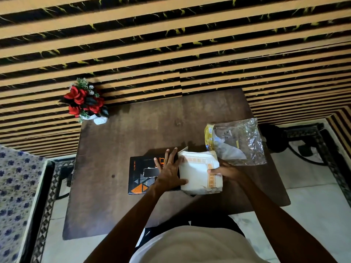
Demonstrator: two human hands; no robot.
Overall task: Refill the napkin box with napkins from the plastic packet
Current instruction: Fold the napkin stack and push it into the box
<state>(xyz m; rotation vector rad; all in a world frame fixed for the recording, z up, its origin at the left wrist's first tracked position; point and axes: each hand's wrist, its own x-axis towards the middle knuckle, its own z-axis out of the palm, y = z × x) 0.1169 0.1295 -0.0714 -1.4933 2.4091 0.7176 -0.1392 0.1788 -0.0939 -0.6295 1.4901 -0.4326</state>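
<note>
A black napkin box [139, 177] with orange triangle patterns lies flat on the brown wooden table [117, 141]. My left hand [168, 170] rests flat on top of the box with its fingers spread. Right beside the box's right end sits a thick stack of white napkins [195, 172] with orange borders. My right hand [226, 170] grips the stack's right side, with the thumb on top. The clear plastic packet [239, 141], with a yellow printed edge, lies crumpled on the table behind and to the right of the stack.
A white pot of red artificial flowers [85, 103] stands at the table's back left corner against the striped wall. A black metal stand [296, 141] is to the right of the table. A blue-patterned cloth [13, 196] covers furniture on the left.
</note>
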